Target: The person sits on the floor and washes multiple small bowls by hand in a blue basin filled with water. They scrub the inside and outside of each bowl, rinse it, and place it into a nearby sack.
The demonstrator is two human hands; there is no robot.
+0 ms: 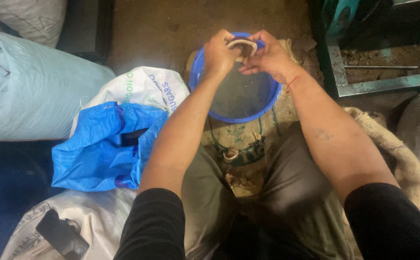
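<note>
Hands meet over a blue basin [210, 111] on the dirt floor: the left hand [219, 54] and the right hand [269, 57] both pinch a pale curved piece with a brown inside, perhaps a mushroom [242, 46], held just above the basin's far rim. Dark water fills the basin. A red thread [294, 79] circles the right wrist. Two small pale bits [231, 154] lie on the sacking between the knees. Left of the arms sits a white sack [145, 86] with a crumpled blue bag [105, 144] against it; a dark phone [61, 236] rests on another sack near the left elbow
</note>
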